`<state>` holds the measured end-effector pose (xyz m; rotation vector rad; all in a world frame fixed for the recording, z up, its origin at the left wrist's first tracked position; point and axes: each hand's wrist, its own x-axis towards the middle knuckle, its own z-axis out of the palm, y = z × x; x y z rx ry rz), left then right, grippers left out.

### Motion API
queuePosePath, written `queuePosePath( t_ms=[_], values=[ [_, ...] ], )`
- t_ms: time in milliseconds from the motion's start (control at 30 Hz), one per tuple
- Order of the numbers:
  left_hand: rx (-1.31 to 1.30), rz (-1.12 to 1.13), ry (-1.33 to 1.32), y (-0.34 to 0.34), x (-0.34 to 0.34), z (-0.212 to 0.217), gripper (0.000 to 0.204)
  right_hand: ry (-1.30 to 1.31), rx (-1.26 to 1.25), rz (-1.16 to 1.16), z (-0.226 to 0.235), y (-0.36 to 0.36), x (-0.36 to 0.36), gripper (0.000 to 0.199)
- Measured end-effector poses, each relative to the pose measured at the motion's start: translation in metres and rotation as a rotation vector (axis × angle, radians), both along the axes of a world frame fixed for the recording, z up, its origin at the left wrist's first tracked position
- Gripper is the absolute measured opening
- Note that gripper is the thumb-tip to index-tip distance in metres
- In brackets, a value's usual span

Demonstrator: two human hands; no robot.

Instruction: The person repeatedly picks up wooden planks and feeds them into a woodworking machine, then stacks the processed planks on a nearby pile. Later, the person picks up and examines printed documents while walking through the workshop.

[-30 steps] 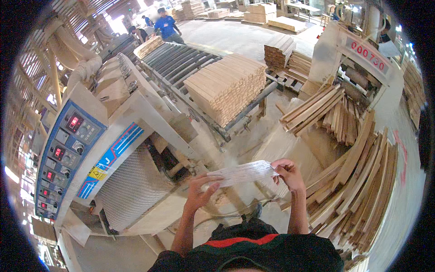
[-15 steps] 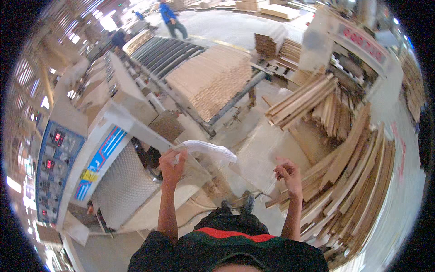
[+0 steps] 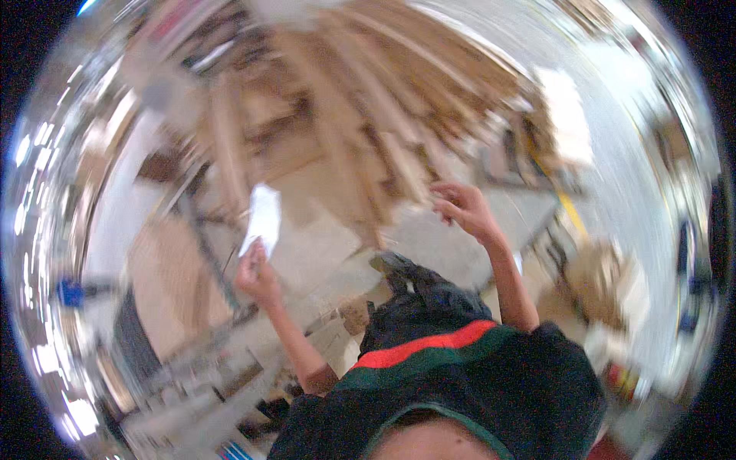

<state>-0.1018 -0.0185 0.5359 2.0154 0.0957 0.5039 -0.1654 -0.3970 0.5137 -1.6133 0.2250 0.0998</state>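
Note:
A limp white piece of cloth [image 3: 264,217], shaped somewhat like a work glove, rises from the closed fingers of my left hand [image 3: 258,277]. Motion blur hides its exact kind. My right hand [image 3: 465,211] is held up in front of me on the other side, its fingers partly bent and apart, with nothing visible in them. Beyond both hands lie long wooden strips [image 3: 368,115], fanned out and smeared by the motion. The near ends of some strips come close to my right hand; whether they touch cannot be seen.
A block of stacked wood [image 3: 178,268] stands to the left. Farther left is a person in blue [image 3: 70,293]. On the right, a yellow floor line [image 3: 571,211] runs toward a tan, crumpled-looking heap [image 3: 602,284]. Machinery lies blurred at lower left.
My body and view have turned to the right; the wood strips now lie ahead and the stacked block has shifted left. The white cloth stays in my left hand, now pointing upward.

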Motion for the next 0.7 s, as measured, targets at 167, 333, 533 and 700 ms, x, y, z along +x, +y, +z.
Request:
queuePosePath(
  t_ms=[167, 333, 533, 700],
  values=[
    [-0.145, -0.372, -0.009, -0.104, 0.018, -0.007, 0.031, 0.118, -0.053, -0.303, -0.014, -0.06, -0.107, 0.03],
    [-0.176, -0.813, 0.087, -0.247, -0.017, 0.0, 0.027, 0.208, -0.074, -0.633, -0.053, -0.108, -0.224, 0.031],
    [-0.015, -1.065, 0.103, -0.363, -0.015, -0.013, 0.023, 0.179, -0.176, -0.816, -0.112, -0.132, -0.262, 0.032],
    [0.299, -1.232, 0.065, -0.509, -0.011, 0.002, 0.022, 0.226, -0.157, -0.939, -0.12, -0.194, -0.267, 0.035]
  ],
)
